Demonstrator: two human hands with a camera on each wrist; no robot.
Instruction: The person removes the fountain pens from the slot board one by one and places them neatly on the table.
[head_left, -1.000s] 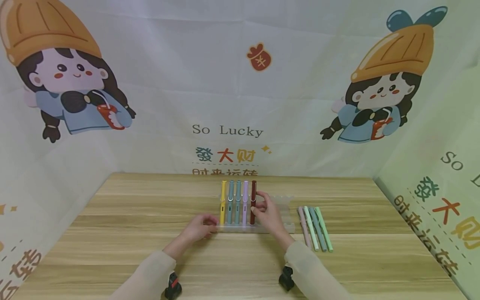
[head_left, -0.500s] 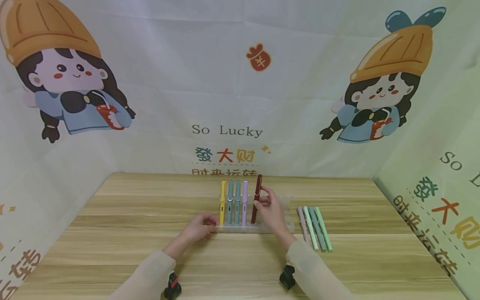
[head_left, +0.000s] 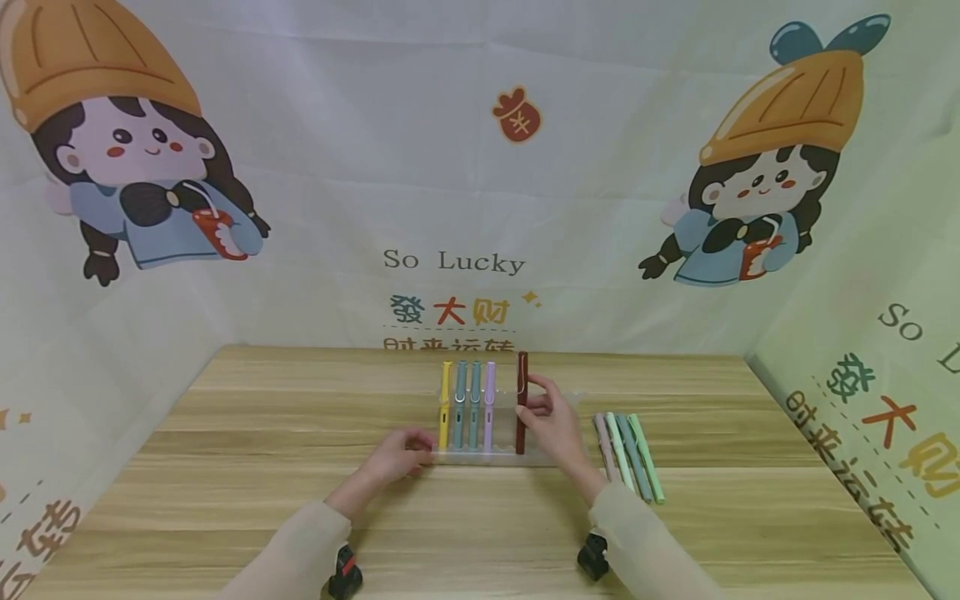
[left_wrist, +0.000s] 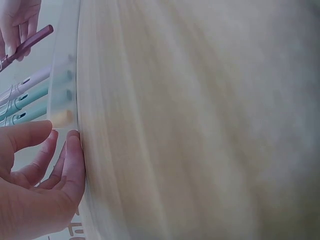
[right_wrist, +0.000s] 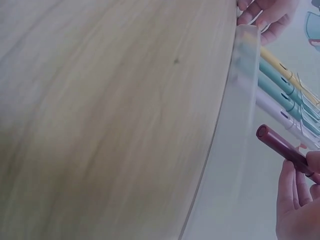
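A clear pen rack lies mid-table with a yellow pen, two teal pens and a lilac pen side by side in its left slots. My right hand pinches a dark red pen and holds it over the rack, one gap to the right of the lilac pen. The right wrist view shows that dark red pen above the rack. My left hand grips the rack's left end; its fingers sit at the rack's corner.
Several loose pens in pink, mint, grey-teal and green lie on the wooden table just right of the rack. Printed cloth walls close in the back and both sides. Black wrist cameras hang under my sleeves.
My right hand lifted the dark red pen from its slot beside the lilac pen and carried it to the right. My left hand stayed at the rack's end.
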